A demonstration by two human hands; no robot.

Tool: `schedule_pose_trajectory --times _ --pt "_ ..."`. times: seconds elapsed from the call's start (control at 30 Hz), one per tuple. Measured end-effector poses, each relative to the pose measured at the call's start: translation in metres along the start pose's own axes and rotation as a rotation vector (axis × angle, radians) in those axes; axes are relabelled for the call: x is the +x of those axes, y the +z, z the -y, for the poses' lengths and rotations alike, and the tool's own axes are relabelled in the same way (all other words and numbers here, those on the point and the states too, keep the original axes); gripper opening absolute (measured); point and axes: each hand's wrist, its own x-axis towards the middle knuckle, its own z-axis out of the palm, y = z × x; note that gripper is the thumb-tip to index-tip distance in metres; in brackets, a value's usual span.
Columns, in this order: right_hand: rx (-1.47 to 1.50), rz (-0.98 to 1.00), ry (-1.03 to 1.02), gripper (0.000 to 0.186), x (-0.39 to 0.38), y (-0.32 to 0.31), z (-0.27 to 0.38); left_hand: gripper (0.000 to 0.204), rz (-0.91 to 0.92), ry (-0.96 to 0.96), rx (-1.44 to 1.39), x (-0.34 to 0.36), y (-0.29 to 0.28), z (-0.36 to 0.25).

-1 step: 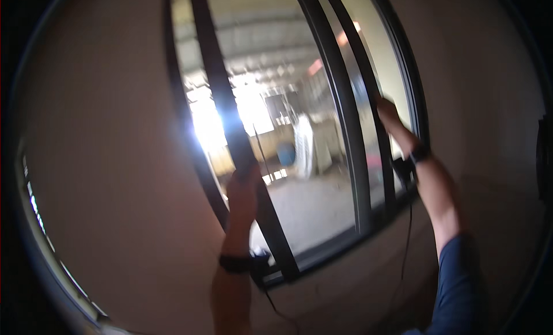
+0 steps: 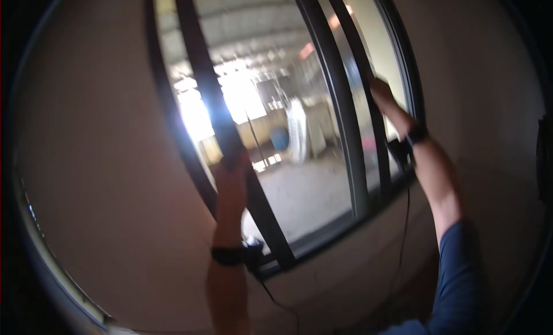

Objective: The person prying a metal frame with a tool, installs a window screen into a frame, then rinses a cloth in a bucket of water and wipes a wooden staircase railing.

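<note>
Both my arms reach up to a dark-framed sliding window. My left hand (image 2: 231, 176) is closed around the dark upright bar (image 2: 266, 222) of the left sash, though shadow and blur hide its fingertips. Higher up on the right, my right hand (image 2: 382, 95) grips the dark upright bar (image 2: 379, 153) of the right sash, its far fingers out of sight. A thick dark upright (image 2: 344, 104) stands between the two hands. On each wrist sits a black band with a small device, and a thin cable hangs from each.
Plain wall (image 2: 98, 162) surrounds the window frame (image 2: 416, 99). Through the glass show a pale floor (image 2: 305, 197), a blue container (image 2: 280, 139), a whitish hanging sheet (image 2: 297, 130) and bright windows. A dark object (image 2: 542, 159) is at the far right edge.
The window and both hands sit slightly farther left and higher in the picture. Both hands keep their places on the bars.
</note>
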Motion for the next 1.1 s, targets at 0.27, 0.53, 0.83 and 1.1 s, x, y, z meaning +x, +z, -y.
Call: schedule_pose_trajectory --times 0.27,0.53,0.83,1.1 --pt "0.206 0.098 -0.123 0.065 -0.038 0.023 0.024 0.027 -0.022 0.155 0.042 0.013 -0.015 0.038" --pt "-0.316 -0.020 -0.179 0.063 -0.075 0.017 0.052 0.017 -0.026 0.591 0.613 0.011 -0.037 0.070" --pt "-0.558 -0.026 -0.323 0.053 -0.092 0.004 -0.021 0.031 -0.134 -0.098 -0.432 0.019 -0.025 0.073" --pt "-0.552 -0.049 -0.243 0.053 -0.151 0.031 -0.002 0.029 -0.075 0.513 0.498 -0.003 -0.027 0.076"
